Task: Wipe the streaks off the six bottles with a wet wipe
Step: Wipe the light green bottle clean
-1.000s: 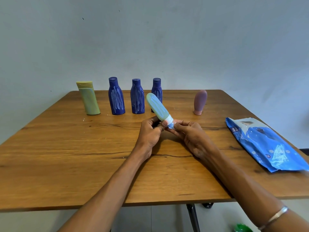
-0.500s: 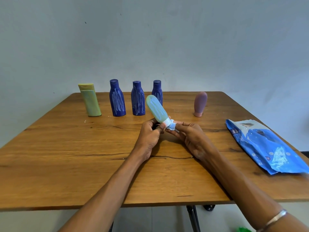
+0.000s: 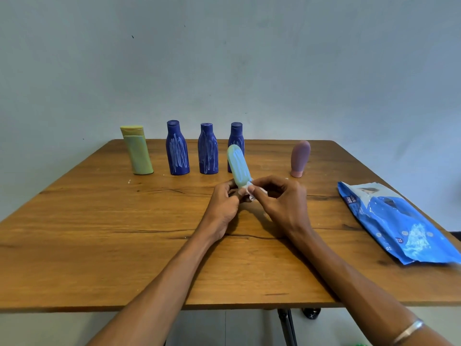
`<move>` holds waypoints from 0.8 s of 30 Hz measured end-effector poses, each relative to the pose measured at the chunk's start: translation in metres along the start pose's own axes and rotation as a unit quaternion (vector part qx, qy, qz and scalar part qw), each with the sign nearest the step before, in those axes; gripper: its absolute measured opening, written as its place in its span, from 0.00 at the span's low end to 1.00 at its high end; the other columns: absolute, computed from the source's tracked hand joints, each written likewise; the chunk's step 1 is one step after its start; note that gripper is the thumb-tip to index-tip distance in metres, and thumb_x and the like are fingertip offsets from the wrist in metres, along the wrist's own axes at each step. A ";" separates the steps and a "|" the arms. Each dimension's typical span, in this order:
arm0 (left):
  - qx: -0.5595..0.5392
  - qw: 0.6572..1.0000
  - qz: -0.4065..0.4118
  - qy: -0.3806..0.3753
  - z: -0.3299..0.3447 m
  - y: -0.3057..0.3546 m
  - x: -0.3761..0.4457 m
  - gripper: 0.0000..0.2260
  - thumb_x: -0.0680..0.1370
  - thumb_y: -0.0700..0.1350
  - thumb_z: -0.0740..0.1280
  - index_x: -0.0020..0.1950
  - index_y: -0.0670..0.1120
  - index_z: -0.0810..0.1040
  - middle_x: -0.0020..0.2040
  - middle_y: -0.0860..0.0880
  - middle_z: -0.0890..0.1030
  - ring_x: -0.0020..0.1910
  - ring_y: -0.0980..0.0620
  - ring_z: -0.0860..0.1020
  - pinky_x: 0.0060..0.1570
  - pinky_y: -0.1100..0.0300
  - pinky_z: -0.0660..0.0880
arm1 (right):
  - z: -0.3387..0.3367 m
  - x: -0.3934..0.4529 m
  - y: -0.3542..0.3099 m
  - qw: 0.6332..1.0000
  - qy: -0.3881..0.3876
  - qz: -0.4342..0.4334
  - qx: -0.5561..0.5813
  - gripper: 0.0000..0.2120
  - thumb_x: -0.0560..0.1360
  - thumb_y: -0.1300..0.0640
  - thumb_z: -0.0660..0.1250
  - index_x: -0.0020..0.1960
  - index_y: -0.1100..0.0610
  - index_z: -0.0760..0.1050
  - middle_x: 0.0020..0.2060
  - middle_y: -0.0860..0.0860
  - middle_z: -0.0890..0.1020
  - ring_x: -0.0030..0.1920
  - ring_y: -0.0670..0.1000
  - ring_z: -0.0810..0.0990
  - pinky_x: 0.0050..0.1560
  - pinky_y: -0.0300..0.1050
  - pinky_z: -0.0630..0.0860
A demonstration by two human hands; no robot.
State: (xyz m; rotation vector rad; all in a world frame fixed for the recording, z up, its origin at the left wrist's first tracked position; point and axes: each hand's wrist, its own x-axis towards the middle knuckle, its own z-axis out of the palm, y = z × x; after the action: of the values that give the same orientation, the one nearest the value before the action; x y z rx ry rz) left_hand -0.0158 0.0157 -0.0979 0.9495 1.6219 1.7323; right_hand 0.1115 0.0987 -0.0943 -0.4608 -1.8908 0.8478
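Wood grain runs across the broad table (image 3: 99, 245), the biggest thing in view, set against a pale wall. On its right side lies a crumpled blue wipes pack (image 3: 404, 226). Along the far edge stand five bottles: a yellow-green bottle (image 3: 137, 151) at the left, then three dark blue bottles (image 3: 177, 148) scribbled with white streaks, and a mauve bottle (image 3: 300, 158) standing cap-down, well apart at the right. Near the table's middle, the left hand (image 3: 224, 208) grips the lower end of a light blue-green bottle (image 3: 238, 166), tilted up and away, faint streaks on it. The right hand (image 3: 282, 201) pinches a small white wet wipe (image 3: 252, 193) against the bottle's cap end.
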 end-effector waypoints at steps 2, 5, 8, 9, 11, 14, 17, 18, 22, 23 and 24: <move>-0.003 1.000 -0.005 -0.006 0.002 0.000 -0.001 0.13 0.82 0.35 0.64 0.67 0.40 0.78 0.52 0.46 0.85 0.47 0.55 0.83 0.54 0.55 0.81 | -0.001 0.002 0.002 0.999 0.018 0.027 -0.001 0.06 0.75 0.58 0.75 0.52 0.57 0.85 0.44 0.45 0.87 0.46 0.43 0.85 0.49 0.43 0.83; -0.014 1.000 -0.007 0.003 0.003 0.001 -0.003 0.14 0.81 0.34 0.65 0.66 0.40 0.78 0.52 0.46 0.86 0.49 0.54 0.85 0.52 0.57 0.81 | -0.003 0.003 0.003 1.000 0.011 0.025 0.004 0.07 0.76 0.58 0.74 0.54 0.57 0.85 0.46 0.45 0.87 0.48 0.42 0.85 0.51 0.43 0.83; -0.028 0.999 0.004 0.029 -0.002 0.002 -0.003 0.14 0.80 0.35 0.67 0.66 0.42 0.79 0.57 0.47 0.86 0.58 0.51 0.83 0.60 0.53 0.79 | -0.001 0.000 -0.001 1.000 -0.006 0.001 -0.010 0.06 0.74 0.58 0.76 0.50 0.56 0.85 0.44 0.45 0.86 0.46 0.43 0.85 0.49 0.43 0.83; -0.026 0.999 0.010 0.027 -0.003 0.003 -0.003 0.14 0.80 0.36 0.68 0.65 0.42 0.80 0.57 0.47 0.86 0.59 0.51 0.83 0.60 0.53 0.79 | 0.000 -0.001 -0.003 1.000 -0.010 -0.003 -0.014 0.05 0.74 0.58 0.76 0.49 0.56 0.85 0.43 0.45 0.86 0.45 0.43 0.85 0.48 0.44 0.83; -0.021 0.999 0.018 0.017 -0.002 0.004 -0.005 0.13 0.79 0.38 0.70 0.64 0.42 0.81 0.56 0.47 0.86 0.58 0.52 0.83 0.60 0.54 0.79 | 0.001 -0.002 -0.004 1.000 -0.010 -0.005 -0.011 0.05 0.73 0.57 0.77 0.48 0.57 0.85 0.42 0.45 0.86 0.44 0.43 0.85 0.47 0.44 0.83; -0.023 0.999 0.024 0.018 -0.002 0.006 -0.007 0.12 0.79 0.38 0.70 0.62 0.41 0.82 0.54 0.47 0.87 0.55 0.52 0.84 0.58 0.57 0.79 | 0.001 -0.002 -0.004 1.000 0.008 -0.011 0.000 0.05 0.74 0.57 0.76 0.49 0.56 0.85 0.41 0.45 0.86 0.44 0.44 0.85 0.45 0.45 0.83; -0.012 1.000 0.021 0.015 0.000 0.006 -0.007 0.12 0.79 0.37 0.69 0.63 0.40 0.82 0.53 0.47 0.87 0.51 0.51 0.85 0.56 0.57 0.79 | 0.001 0.000 -0.001 0.999 0.049 -0.007 0.003 0.06 0.75 0.58 0.75 0.51 0.57 0.84 0.43 0.45 0.86 0.46 0.44 0.85 0.46 0.47 0.83; -0.009 1.000 0.019 0.012 0.000 0.006 -0.008 0.12 0.80 0.37 0.69 0.63 0.41 0.82 0.53 0.47 0.87 0.50 0.51 0.85 0.57 0.56 0.79 | 0.000 0.001 -0.001 0.998 0.056 -0.006 0.007 0.06 0.75 0.58 0.75 0.52 0.57 0.84 0.44 0.45 0.86 0.46 0.44 0.85 0.47 0.48 0.83; -0.016 1.000 0.020 0.011 0.001 0.009 -0.010 0.12 0.79 0.41 0.70 0.63 0.42 0.82 0.53 0.48 0.87 0.53 0.53 0.85 0.58 0.56 0.79 | -0.002 -0.001 -0.001 0.998 0.028 -0.048 -0.003 0.10 0.75 0.58 0.76 0.56 0.56 0.85 0.50 0.46 0.86 0.52 0.43 0.84 0.50 0.48 0.84; -0.023 0.999 0.020 0.015 0.001 0.010 -0.010 0.12 0.79 0.41 0.71 0.62 0.43 0.82 0.53 0.48 0.87 0.53 0.53 0.85 0.57 0.58 0.79 | -0.002 -0.001 -0.001 0.998 0.018 -0.059 -0.007 0.11 0.74 0.58 0.76 0.56 0.56 0.85 0.51 0.47 0.86 0.53 0.43 0.84 0.51 0.47 0.84; -0.032 0.999 0.018 0.019 0.000 0.011 -0.010 0.11 0.79 0.41 0.71 0.61 0.43 0.82 0.52 0.49 0.87 0.53 0.54 0.85 0.56 0.60 0.79 | -0.002 -0.001 0.000 0.998 0.012 -0.067 -0.011 0.11 0.74 0.58 0.77 0.56 0.56 0.85 0.52 0.48 0.85 0.54 0.44 0.84 0.51 0.46 0.84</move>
State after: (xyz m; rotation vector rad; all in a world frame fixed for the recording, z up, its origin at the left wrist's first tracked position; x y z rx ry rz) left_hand -0.0091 0.0066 -0.0884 0.9259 1.5718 1.8246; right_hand 0.1138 0.0994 -0.0945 -0.3514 -1.8882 0.7298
